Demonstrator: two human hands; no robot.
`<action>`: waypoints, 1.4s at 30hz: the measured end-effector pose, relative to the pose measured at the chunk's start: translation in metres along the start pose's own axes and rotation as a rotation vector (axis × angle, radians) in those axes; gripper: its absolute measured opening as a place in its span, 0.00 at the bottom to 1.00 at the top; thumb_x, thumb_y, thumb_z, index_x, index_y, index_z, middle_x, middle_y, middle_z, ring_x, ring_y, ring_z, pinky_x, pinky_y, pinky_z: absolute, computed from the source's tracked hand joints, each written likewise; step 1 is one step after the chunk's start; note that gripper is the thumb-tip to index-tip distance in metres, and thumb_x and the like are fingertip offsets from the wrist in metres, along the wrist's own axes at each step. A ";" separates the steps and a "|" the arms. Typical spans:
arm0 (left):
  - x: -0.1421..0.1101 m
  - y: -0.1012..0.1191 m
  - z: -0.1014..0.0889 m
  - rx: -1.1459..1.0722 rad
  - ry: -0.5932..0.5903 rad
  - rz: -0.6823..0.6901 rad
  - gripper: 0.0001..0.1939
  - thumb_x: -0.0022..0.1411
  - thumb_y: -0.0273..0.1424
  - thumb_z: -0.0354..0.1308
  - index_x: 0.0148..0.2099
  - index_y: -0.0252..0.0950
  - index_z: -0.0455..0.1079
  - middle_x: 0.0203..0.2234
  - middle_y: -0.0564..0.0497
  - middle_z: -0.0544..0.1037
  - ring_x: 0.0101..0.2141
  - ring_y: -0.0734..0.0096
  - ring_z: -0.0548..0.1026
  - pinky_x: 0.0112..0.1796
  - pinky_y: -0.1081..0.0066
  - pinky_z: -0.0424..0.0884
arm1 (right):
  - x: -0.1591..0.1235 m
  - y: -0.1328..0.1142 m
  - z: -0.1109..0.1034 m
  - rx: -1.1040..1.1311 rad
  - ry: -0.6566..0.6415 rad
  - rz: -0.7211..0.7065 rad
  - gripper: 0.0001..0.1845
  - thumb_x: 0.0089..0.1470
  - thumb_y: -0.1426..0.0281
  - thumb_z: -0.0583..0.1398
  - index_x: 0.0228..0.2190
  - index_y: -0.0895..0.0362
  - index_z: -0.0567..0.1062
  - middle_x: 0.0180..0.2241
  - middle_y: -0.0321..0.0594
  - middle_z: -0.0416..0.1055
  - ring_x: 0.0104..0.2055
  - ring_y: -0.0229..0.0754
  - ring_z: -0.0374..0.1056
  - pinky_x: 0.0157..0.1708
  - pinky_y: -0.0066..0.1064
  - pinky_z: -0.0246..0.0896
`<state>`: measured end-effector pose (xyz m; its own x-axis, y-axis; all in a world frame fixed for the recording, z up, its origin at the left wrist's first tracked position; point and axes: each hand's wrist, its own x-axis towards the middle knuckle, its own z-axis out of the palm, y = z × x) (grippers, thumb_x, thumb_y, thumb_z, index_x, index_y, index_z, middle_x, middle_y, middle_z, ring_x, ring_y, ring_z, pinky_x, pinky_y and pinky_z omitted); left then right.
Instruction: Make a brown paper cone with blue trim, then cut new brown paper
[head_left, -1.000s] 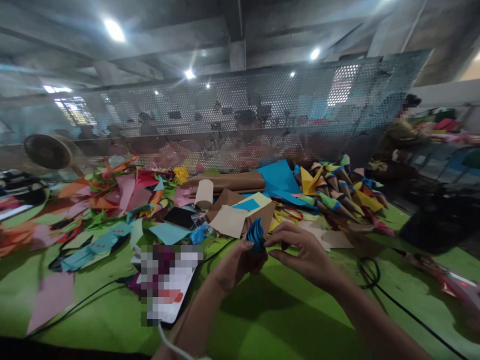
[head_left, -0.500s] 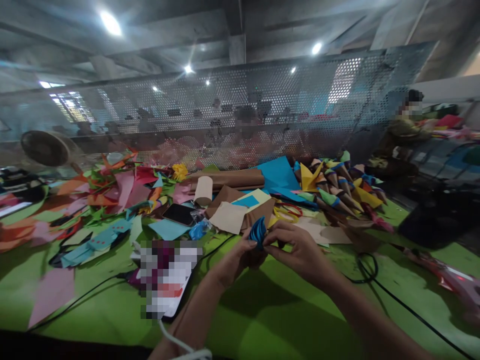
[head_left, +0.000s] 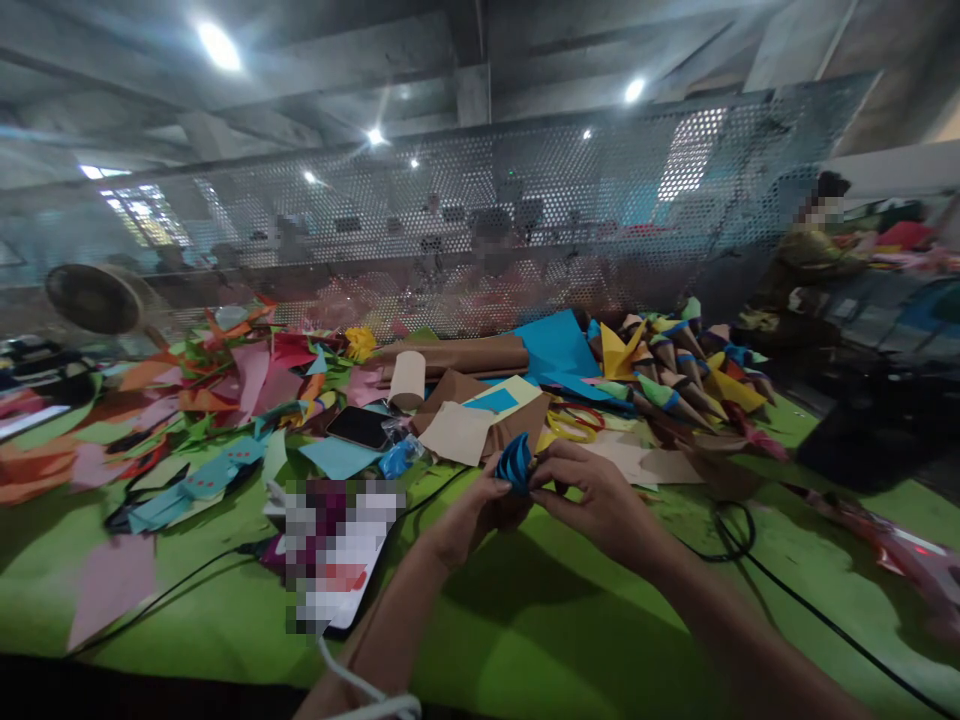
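Note:
A small blue piece of layered, curved paper (head_left: 514, 464) is held up between my two hands over the green table. My left hand (head_left: 480, 515) is closed round its lower left side, thumb against the layers. On its right edge, the thumb and fingertips of my right hand (head_left: 577, 485) pinch it. The lower part of the blue paper is hidden by my fingers. Just behind my hands lie a beige sheet (head_left: 456, 433), brown paper (head_left: 525, 425) and yellow-handled scissors (head_left: 568, 428).
Paper scraps (head_left: 247, 375) heap at the back left, and brown paper cones (head_left: 667, 360) at the back right. A phone (head_left: 358, 428), a pale device (head_left: 360, 560), cables and a red glue gun (head_left: 892, 545) lie around. A perforated metal screen (head_left: 450, 230) stands behind; a person (head_left: 810, 250) works at right.
Both hands keep their hold on the blue paper, with almost no movement. The view has shifted very slightly.

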<state>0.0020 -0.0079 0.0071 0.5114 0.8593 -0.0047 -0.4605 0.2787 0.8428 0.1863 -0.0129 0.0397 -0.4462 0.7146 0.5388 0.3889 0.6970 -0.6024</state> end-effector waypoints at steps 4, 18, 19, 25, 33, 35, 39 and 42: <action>0.001 -0.003 -0.004 0.047 0.001 0.041 0.12 0.53 0.35 0.60 0.39 0.34 0.68 0.25 0.53 0.67 0.24 0.75 0.60 0.25 0.72 0.55 | 0.000 0.001 -0.002 0.035 0.048 0.021 0.04 0.57 0.72 0.62 0.31 0.55 0.78 0.32 0.39 0.73 0.35 0.40 0.70 0.36 0.30 0.64; 0.001 -0.004 -0.003 -0.028 0.002 0.016 0.12 0.51 0.35 0.62 0.35 0.35 0.67 0.23 0.56 0.65 0.22 0.77 0.59 0.23 0.73 0.52 | 0.001 0.002 0.004 -0.028 0.018 -0.022 0.05 0.56 0.74 0.62 0.28 0.55 0.77 0.31 0.39 0.71 0.35 0.40 0.69 0.34 0.29 0.63; 0.001 -0.004 -0.002 -0.041 0.004 0.002 0.12 0.51 0.35 0.62 0.34 0.35 0.67 0.23 0.56 0.66 0.22 0.77 0.60 0.23 0.74 0.52 | 0.001 0.002 0.003 -0.024 0.021 -0.023 0.05 0.56 0.73 0.62 0.28 0.55 0.77 0.31 0.39 0.72 0.35 0.40 0.70 0.34 0.29 0.63; 0.001 0.003 0.000 -0.080 0.048 -0.053 0.18 0.46 0.37 0.65 0.40 0.34 0.70 0.23 0.55 0.69 0.23 0.74 0.64 0.23 0.73 0.52 | 0.001 0.003 -0.005 0.080 0.114 0.041 0.05 0.57 0.68 0.63 0.32 0.54 0.81 0.32 0.40 0.76 0.35 0.41 0.72 0.35 0.31 0.67; 0.001 -0.001 -0.001 -0.073 0.019 -0.007 0.16 0.50 0.35 0.64 0.41 0.35 0.70 0.25 0.54 0.71 0.24 0.74 0.64 0.24 0.73 0.55 | 0.000 0.002 0.001 0.075 0.098 0.043 0.03 0.56 0.71 0.64 0.31 0.54 0.80 0.31 0.39 0.74 0.35 0.40 0.71 0.36 0.30 0.66; 0.001 -0.002 -0.002 -0.044 -0.003 0.002 0.14 0.51 0.36 0.63 0.38 0.34 0.70 0.24 0.55 0.69 0.23 0.75 0.63 0.24 0.73 0.53 | 0.000 0.002 0.003 0.056 0.083 0.017 0.04 0.55 0.73 0.63 0.30 0.54 0.79 0.30 0.38 0.74 0.34 0.40 0.71 0.35 0.30 0.65; 0.001 -0.003 -0.003 -0.053 -0.026 -0.006 0.11 0.52 0.36 0.62 0.35 0.34 0.69 0.24 0.55 0.68 0.23 0.76 0.62 0.23 0.73 0.53 | -0.001 0.003 0.003 0.001 0.046 -0.024 0.06 0.56 0.75 0.62 0.29 0.54 0.77 0.31 0.38 0.72 0.35 0.40 0.70 0.35 0.29 0.64; 0.001 -0.003 -0.003 -0.062 -0.007 -0.018 0.10 0.52 0.35 0.61 0.35 0.35 0.68 0.25 0.55 0.67 0.23 0.75 0.61 0.23 0.73 0.52 | -0.001 0.004 0.003 -0.024 0.026 -0.027 0.06 0.56 0.75 0.61 0.29 0.54 0.77 0.32 0.39 0.72 0.36 0.40 0.70 0.35 0.29 0.64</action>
<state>0.0019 -0.0066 0.0032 0.5251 0.8509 -0.0152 -0.4949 0.3199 0.8079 0.1864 -0.0109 0.0349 -0.4361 0.6968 0.5695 0.3965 0.7168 -0.5735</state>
